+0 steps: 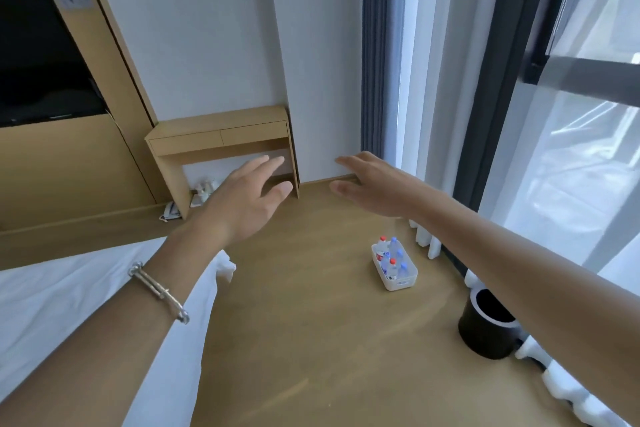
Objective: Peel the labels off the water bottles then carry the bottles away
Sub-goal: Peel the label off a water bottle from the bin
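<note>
- Head view: your left hand (242, 198) and right hand (370, 187) reach out in front of you, fingers straight and spread, grasping nothing.
- The water bottles (393, 256) stand upright together in a small white basket (398, 282) on the floor (311, 305), well below your hands, near a black bin (485, 326).
- They are probably light, slick, thin plastic that dents under a squeeze, so take each one round its body below the cap.

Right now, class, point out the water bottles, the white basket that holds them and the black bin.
water bottles (393, 248), head view, on one blue-capped bottle's body.
white basket (401, 282), head view, on its near end wall.
black bin (481, 340), head view, on its outer side wall.
</note>
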The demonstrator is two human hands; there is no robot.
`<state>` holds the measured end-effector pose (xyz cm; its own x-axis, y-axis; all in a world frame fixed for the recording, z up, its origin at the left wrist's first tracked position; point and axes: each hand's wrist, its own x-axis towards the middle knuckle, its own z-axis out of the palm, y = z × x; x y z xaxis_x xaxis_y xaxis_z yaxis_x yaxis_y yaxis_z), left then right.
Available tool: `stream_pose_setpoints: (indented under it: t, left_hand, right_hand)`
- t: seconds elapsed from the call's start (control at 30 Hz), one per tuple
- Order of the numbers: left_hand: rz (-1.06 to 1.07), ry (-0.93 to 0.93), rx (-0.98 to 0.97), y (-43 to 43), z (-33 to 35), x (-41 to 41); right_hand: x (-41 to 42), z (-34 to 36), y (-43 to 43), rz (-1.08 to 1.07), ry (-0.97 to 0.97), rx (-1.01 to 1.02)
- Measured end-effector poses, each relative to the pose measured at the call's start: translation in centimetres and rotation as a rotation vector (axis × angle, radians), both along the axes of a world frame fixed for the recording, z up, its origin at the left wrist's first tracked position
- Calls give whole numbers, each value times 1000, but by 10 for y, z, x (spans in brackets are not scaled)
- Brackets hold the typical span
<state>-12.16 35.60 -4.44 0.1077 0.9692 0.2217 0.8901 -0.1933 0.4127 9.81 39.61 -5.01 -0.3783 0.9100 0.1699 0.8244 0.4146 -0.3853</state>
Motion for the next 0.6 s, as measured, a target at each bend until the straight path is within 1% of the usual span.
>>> stream_pose_setpoints:
  t: [0.13, 0.23, 0.43, 0.6]
  left_hand:
    - [12, 10, -1, 46, -4, -2]
    - [47, 10, -29, 70, -11, -15]
    - [122, -8, -40, 123, -27, -63]
    - [124, -9, -43, 194, -37, -108]
  right_hand:
    - [-9, -2, 56, 32, 3, 6]
    - [-23, -10, 90, 65, -7, -28]
    - [-75, -28, 156, 149, -33, -75]
    - [-121, -43, 219, 180, -80, -91]
